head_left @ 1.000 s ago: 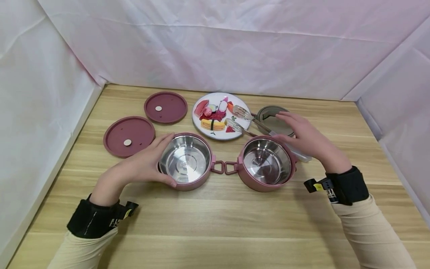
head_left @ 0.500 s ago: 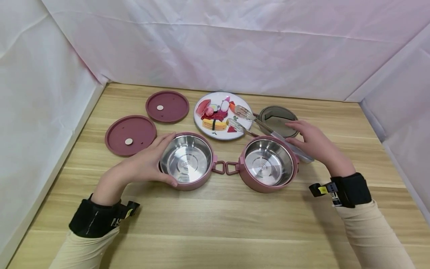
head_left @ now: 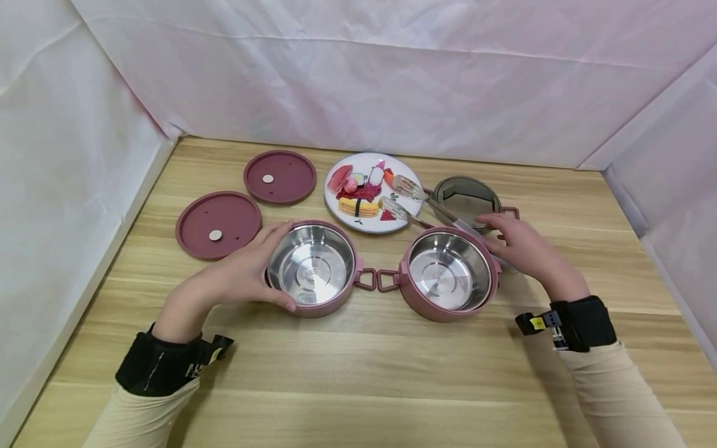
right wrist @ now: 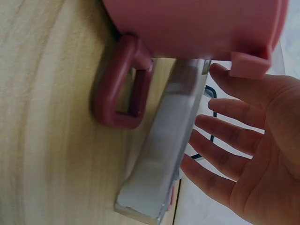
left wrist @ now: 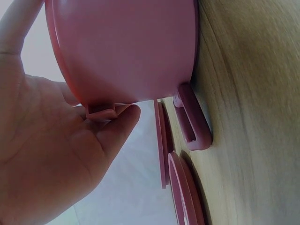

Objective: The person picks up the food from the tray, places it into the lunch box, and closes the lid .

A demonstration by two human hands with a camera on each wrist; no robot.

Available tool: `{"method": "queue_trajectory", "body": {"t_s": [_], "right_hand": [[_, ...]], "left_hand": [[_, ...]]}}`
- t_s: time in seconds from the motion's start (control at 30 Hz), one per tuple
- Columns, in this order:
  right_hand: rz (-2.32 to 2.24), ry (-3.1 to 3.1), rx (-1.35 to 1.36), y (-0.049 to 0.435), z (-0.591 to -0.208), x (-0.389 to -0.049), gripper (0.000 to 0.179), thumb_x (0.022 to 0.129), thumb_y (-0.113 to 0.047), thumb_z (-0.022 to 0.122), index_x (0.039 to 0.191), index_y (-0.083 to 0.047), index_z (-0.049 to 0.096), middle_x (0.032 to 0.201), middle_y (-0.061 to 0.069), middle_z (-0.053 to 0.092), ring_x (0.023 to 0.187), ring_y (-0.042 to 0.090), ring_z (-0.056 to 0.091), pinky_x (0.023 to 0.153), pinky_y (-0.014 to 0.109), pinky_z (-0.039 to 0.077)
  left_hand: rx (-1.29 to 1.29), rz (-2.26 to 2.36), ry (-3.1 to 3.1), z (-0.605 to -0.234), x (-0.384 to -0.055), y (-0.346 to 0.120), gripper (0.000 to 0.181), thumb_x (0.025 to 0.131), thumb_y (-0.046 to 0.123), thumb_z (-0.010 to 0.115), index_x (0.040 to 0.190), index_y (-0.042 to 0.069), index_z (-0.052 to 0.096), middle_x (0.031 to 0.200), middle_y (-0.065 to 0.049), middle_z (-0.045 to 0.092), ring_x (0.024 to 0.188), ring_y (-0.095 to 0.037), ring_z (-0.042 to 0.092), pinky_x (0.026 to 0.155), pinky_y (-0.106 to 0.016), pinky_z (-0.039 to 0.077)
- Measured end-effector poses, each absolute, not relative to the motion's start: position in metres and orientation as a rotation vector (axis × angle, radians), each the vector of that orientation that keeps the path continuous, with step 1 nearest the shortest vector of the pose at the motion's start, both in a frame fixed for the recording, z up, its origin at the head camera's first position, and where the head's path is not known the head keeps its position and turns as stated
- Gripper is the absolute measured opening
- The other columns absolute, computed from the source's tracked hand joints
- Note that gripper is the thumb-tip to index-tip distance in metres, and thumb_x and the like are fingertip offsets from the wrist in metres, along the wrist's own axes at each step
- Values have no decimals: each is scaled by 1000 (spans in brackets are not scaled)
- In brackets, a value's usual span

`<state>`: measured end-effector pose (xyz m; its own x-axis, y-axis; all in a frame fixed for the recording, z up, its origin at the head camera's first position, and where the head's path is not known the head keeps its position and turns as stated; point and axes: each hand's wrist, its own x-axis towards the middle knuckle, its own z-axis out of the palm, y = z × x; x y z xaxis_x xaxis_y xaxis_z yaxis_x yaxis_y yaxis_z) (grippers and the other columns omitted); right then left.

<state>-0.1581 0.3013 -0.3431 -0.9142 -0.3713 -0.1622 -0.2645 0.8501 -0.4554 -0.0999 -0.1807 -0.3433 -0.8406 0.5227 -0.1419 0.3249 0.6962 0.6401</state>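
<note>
My left hand (head_left: 241,270) holds a pink pot (head_left: 310,274) by its left side, thumb at the front and fingers on the rim. In the left wrist view a finger lies by the tab on the pot's rim (left wrist: 101,112). My right hand (head_left: 518,249) is behind and right of a second pink pot (head_left: 445,274), beside the handle of metal tongs (head_left: 476,233). In the right wrist view its spread fingers (right wrist: 229,131) lie along the tongs' handle (right wrist: 161,140); whether they touch it I cannot tell. Both pots show bare steel insides.
A white plate (head_left: 330,205) with toy food stands at the back, the tongs' heads over it. Two dark red lids (head_left: 280,186) lie at the left. A grey-green lidded or shallow container (head_left: 465,193) sits behind my right hand. White cloth walls surround the table (head_left: 364,373).
My right hand has shifted right and down, away from the right pot's rim, to the tongs' handle. The left hand stays on its pot. The view has shifted slightly.
</note>
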Motion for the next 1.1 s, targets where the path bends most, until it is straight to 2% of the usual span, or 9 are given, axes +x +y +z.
{"method": "queue_trajectory", "body": {"t_s": [0.37,0.9,1.1], "right_hand": [[-660,2783,-482,302,-353,-157,46,98,-14,63,139,3,53,133,25,58,117,41,59,96,58,51],[-654,2776,-455,303,-360,-159,42,97,-13,63,136,2,56,127,24,63,115,40,60,96,58,50],[-652,2787,-449,303,-362,-159,42,97,-12,63,136,2,55,126,24,63,114,40,60,96,58,50]], "left_hand": [[652,917,2573,-346,-100,-180,135,63,54,90,160,9,9,162,-18,18,147,-38,30,116,-60,33],[675,957,2566,-348,-100,-180,136,62,54,91,160,5,9,161,-17,19,146,-36,30,117,-58,32],[662,955,2562,-348,-100,-181,137,62,55,90,160,7,8,161,-18,19,146,-37,30,117,-59,31]]}}
